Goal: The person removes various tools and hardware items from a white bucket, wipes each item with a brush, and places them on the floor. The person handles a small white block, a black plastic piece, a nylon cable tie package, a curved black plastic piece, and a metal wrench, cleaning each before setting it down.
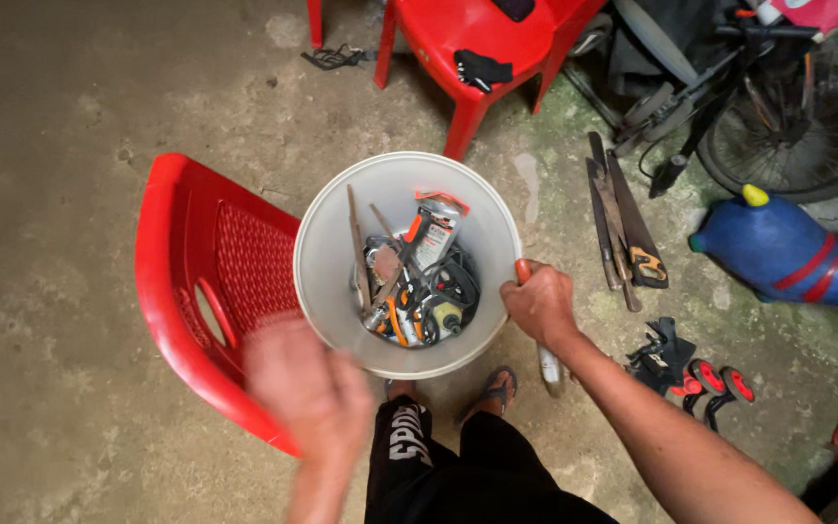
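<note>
Two hands: both are showing at the near side of a white bucket (327,262), seen from above.
Right hand (538,303): it is curling shut around the bucket's right rim, apparently also pinching an orange-tipped tool (546,361) whose pale shaft is hanging below the wrist; the grip is likely keeping the bucket steady and upright.
Left hand (305,380): it is hovering at the near left, just beside the bucket's rim and over the red chair (208,291); motion blur is hiding the fingers, so I cannot tell whether they are spread or closed, and it seems to be holding nothing.
Bucket position: it is sitting in the middle of the scene, overlapping the chair's right edge, with the person's sandalled feet (497,388) just near of it.
Bucket appearance: round, pale, translucent-looking wall; inside are jumbled hand tools (417,281), including long metal rods leaning against the far wall, orange-handled pieces and a packaged item standing upright.
Surroundings: handsaws (623,223) are lying on the concrete to the right; black-and-red clamps (691,374) are lying nearer; a second red chair (477,49) is standing far; a bicycle wheel (797,136) and a blue container (788,254) are at far right.
</note>
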